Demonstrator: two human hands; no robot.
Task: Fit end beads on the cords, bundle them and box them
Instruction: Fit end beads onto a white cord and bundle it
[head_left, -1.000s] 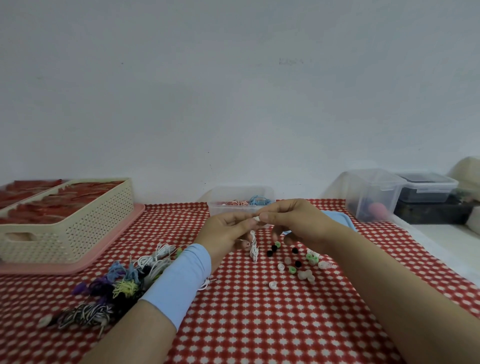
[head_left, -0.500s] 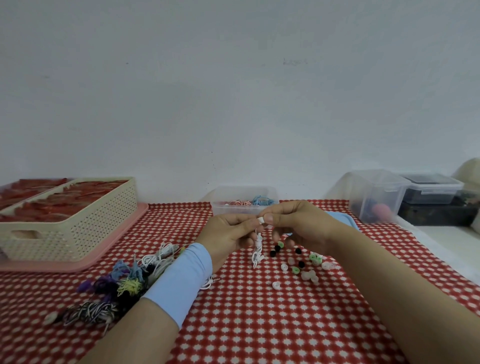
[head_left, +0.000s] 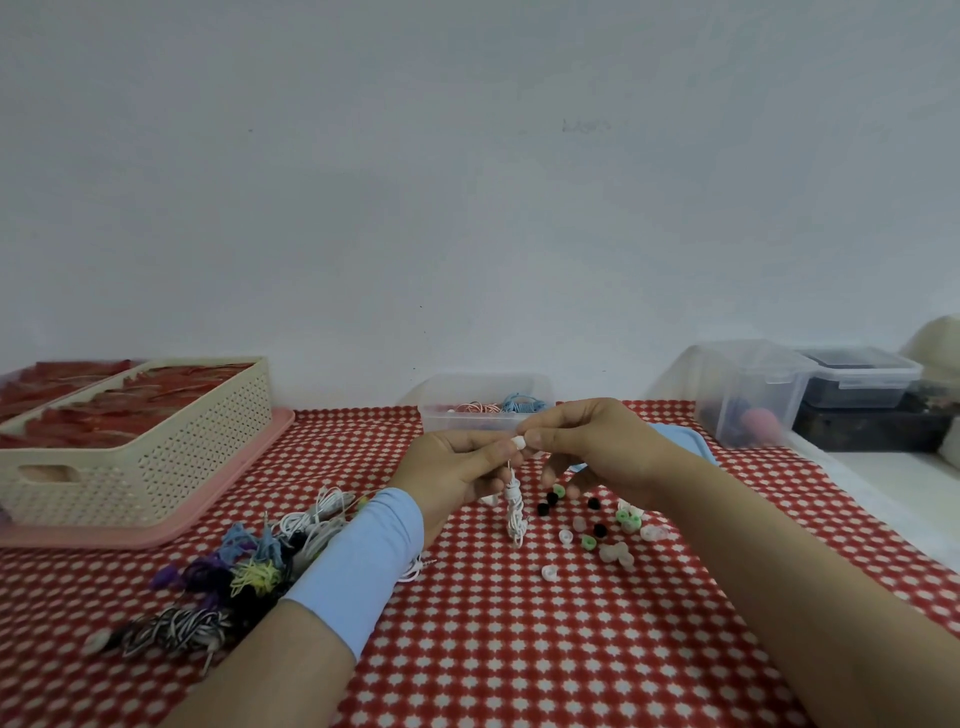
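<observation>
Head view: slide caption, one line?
Left hand holds a dangling white cord; right hand pinches a white end bead at its top.

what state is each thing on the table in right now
thin white cord: bundled, hanging from the left hand
small white end bead: pinched by the right hand at the cord's top end
clear plastic box: open, coiled cords inside
loose coloured beads: scattered on the red checked cloth

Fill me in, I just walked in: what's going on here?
A person is fitting a white bead onto a white cord. The left hand holds the cord, its coiled rest dangling; the right hand pinches the bead at its top end. More loose beads lie on the tablecloth; the clear box behind holds a few bundles.
</observation>
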